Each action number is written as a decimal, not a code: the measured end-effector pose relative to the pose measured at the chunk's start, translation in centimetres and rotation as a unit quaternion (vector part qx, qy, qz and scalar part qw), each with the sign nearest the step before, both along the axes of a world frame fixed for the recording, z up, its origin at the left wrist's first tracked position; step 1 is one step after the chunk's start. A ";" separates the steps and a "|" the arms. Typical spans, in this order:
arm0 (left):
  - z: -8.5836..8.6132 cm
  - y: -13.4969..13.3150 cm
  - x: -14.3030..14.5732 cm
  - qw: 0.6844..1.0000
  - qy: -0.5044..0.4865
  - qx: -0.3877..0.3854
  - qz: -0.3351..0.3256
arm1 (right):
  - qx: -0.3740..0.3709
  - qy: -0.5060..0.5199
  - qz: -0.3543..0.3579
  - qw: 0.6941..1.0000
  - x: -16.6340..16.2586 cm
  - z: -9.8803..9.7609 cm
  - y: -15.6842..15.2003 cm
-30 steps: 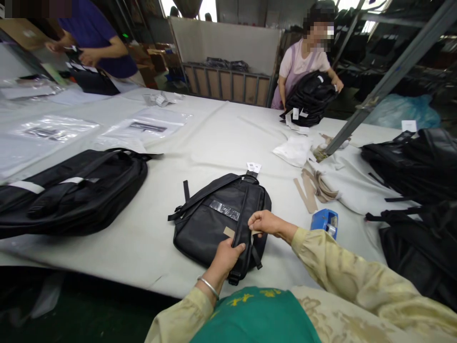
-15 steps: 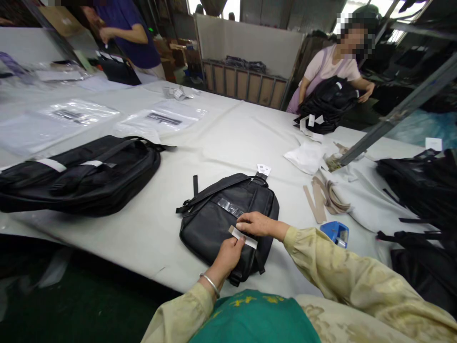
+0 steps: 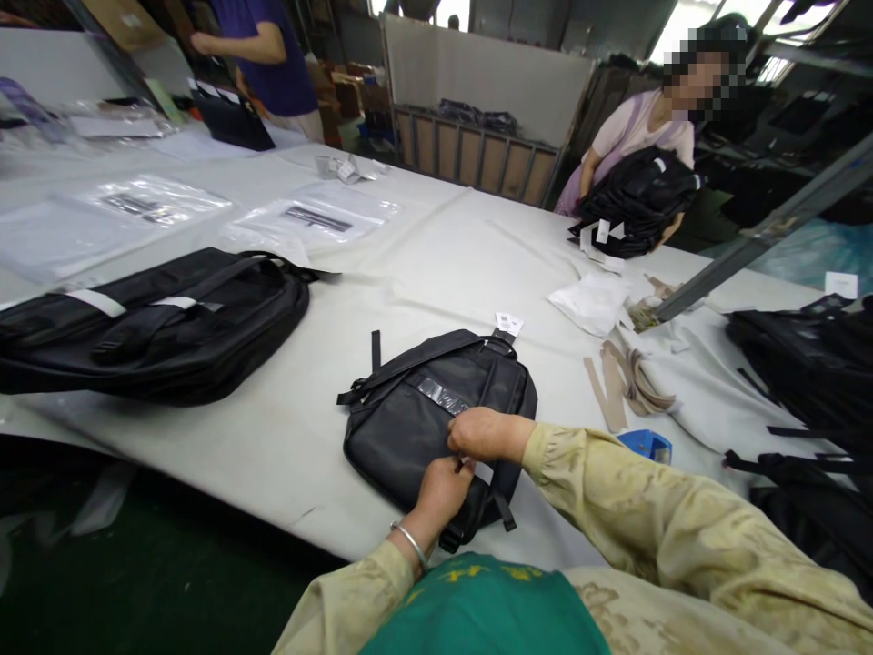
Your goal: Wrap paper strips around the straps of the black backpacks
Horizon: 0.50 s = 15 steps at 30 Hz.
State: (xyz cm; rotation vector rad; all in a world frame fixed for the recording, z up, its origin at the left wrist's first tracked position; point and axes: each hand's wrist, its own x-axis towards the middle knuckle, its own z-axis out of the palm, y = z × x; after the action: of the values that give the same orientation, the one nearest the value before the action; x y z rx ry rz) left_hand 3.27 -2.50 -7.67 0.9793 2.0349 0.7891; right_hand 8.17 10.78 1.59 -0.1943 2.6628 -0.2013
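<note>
A black backpack (image 3: 402, 428) lies on the white table before me, its straps facing up and a white tag (image 3: 508, 324) at its top end. Across one strap sits a white strip (image 3: 484, 472), largely covered by my fingers. My left hand (image 3: 443, 491), with a bangle at the wrist, pinches at the strip and strap. Just above it my right hand (image 3: 483, 433) is closed, fingertips curled down over the strip's other end; what they grip is hidden. A clear-wrapped dark panel (image 3: 442, 397) shows beside the right hand.
More black bags (image 3: 170, 327) lie stacked at left. Plastic bags (image 3: 320, 218) lie behind. To the right are brown strips (image 3: 614, 382), a blue tape dispenser (image 3: 647, 446), a slanted metal post (image 3: 757, 236) and black backpacks (image 3: 805, 364). Two people stand across the table.
My right hand's fingers have curled down over the strip's left end, which no longer shows. My left hand has shifted slightly right. The person at right has lowered an arm around the bags.
</note>
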 end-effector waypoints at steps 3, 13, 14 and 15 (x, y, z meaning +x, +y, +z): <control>-0.2 -0.1 0.2 0.997 -0.062 0.038 0.015 | -0.010 0.030 0.011 0.999 0.8 -0.7 0.4; -0.5 0.0 -0.1 0.996 -0.054 0.061 0.027 | -0.005 0.027 -0.003 1.000 0.7 -0.1 0.3; -0.4 0.1 -0.1 0.997 -0.047 0.053 0.025 | -0.003 0.020 0.001 1.000 0.4 -0.1 0.2; -0.4 0.2 -0.2 0.998 -0.041 0.047 0.021 | -0.003 0.019 0.005 1.000 0.3 -0.2 0.1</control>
State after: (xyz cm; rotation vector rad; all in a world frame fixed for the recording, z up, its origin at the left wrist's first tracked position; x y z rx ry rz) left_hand 3.11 -2.32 -8.04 0.9422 1.9689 0.9402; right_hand 8.47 10.84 1.40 -0.2155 2.6980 -0.2054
